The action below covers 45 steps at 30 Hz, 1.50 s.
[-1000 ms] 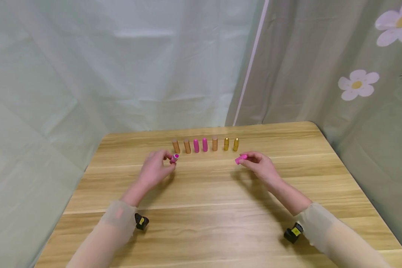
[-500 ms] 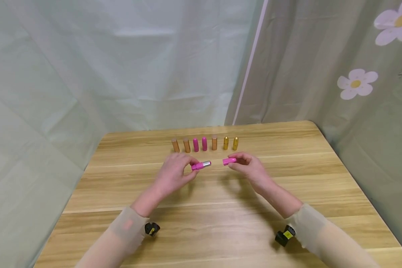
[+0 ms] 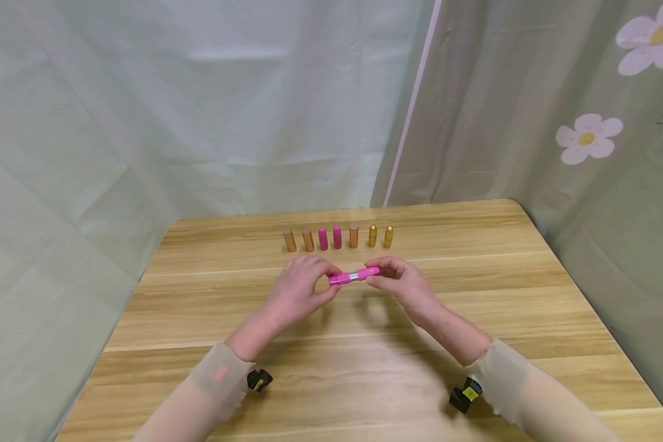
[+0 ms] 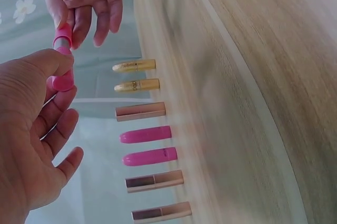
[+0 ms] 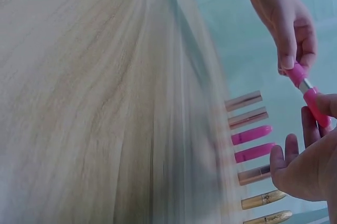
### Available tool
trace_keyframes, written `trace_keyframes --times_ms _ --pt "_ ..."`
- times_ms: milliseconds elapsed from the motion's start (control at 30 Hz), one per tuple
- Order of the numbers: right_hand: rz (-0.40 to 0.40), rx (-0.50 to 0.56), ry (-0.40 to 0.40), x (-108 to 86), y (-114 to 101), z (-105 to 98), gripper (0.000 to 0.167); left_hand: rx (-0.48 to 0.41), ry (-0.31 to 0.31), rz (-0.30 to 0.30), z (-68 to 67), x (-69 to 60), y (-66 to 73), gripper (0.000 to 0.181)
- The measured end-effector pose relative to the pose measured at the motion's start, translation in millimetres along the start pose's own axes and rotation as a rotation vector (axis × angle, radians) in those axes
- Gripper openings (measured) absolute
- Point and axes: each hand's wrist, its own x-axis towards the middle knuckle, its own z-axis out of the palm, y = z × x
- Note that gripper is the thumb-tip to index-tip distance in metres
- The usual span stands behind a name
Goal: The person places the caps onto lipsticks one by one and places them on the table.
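Between finger and thumb, my left hand (image 3: 300, 287) pinches the base of a pink lipstick (image 3: 339, 279), held nearly level above the table. My right hand (image 3: 404, 285) pinches its pink cap (image 3: 371, 272). The cap's mouth sits over the tube's end, and a band of silver shows between cap and base. In the left wrist view the lipstick (image 4: 63, 79) and cap (image 4: 62, 35) line up end to end; the right wrist view shows the same, with the cap (image 5: 317, 108) in the right hand's fingers.
Behind the hands, a row of upright lipsticks stands on the wooden table (image 3: 331, 380): copper ones (image 3: 308, 240), pink ones (image 3: 337, 237) and gold ones (image 3: 388, 237). A pale curtain (image 3: 226, 123) hangs past the table's far edge.
Both hands have moved inward toward each other. The lipstick turned level to point right, and the cap came left onto its silver end. The standing row has not moved.
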Motion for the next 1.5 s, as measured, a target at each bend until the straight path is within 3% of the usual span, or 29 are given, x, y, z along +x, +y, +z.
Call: trace_keyframes --times_ms 333,933,1100,1333,1500 --pt "-0.004 -0.001 -0.028 0.8 3.9 2.7 0.044 -0.006 0.013 0.029 2.6 2.7 5.8 0.023" --pt "0.006 -0.025 -0.009 0.1 6.6 4.7 0.038 0.007 0.053 0.056 9.3 1.8 8.0 0.023" --pt "-0.003 -0.048 -0.002 0.7 8.3 5.9 0.036 0.023 0.027 0.025 11.3 1.5 9.6 0.024" --pt "-0.059 -0.210 0.033 4.0 5.1 13.1 0.036 0.027 -0.011 -0.058 13.9 2.7 12.5 0.025" --pt "-0.091 -0.266 0.002 6.2 3.2 17.0 0.035 0.034 -0.009 -0.064 15.1 2.2 6.8 0.025"
